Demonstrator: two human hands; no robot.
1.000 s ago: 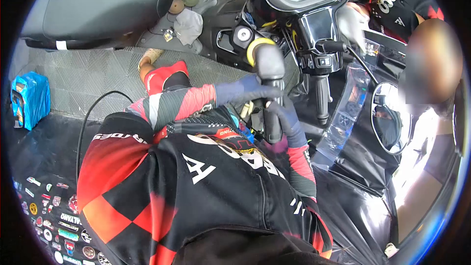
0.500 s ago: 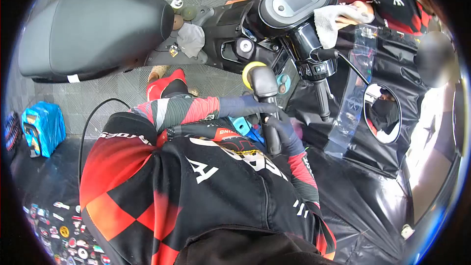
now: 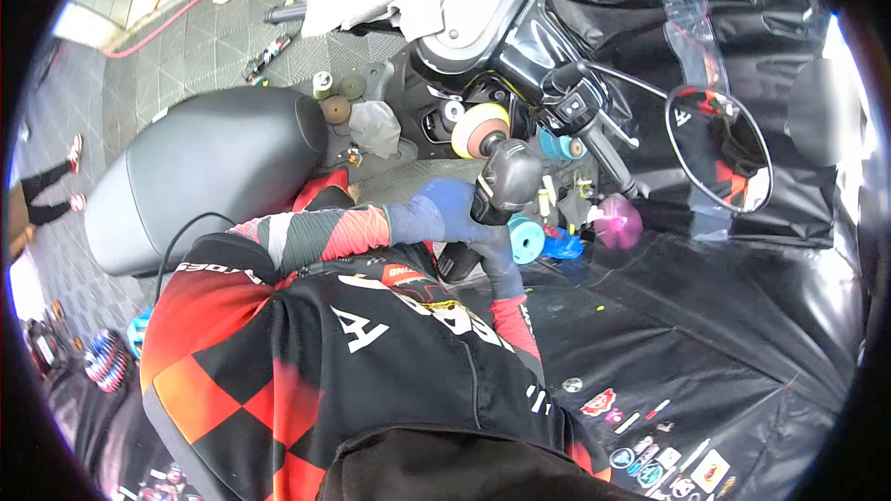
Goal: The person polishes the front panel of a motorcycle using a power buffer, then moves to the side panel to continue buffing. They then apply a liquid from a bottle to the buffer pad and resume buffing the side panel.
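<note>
A polisher [image 3: 509, 184] with a dark body and a round yellow-rimmed pad [image 3: 481, 130] is held in front of my chest. My left hand [image 3: 432, 211], in a blue glove, is closed round it just below the head. Gloved too, my right hand [image 3: 502, 262] closes on the grip lower down; its fingers are partly hidden. The pad stands beside the front panel of a black scooter [image 3: 575, 111], near the key area; whether it touches cannot be told. A light cloth [image 3: 375, 128] lies by the seat [image 3: 213, 172].
Another person's hands hold a whitish towel [image 3: 413, 9] by the scooter's display [image 3: 473, 5]. A mirror [image 3: 719, 148] juts out at right. Beyond my right hand are a blue roll [image 3: 527, 240], a pink round object [image 3: 617, 221] and small bottles. A dark cable [image 3: 190, 223] runs past my left arm.
The view has swung and tilted. The polisher's pad has turned outward toward the scooter, with both my hands still on the tool. The towel has moved to the display's other side.
</note>
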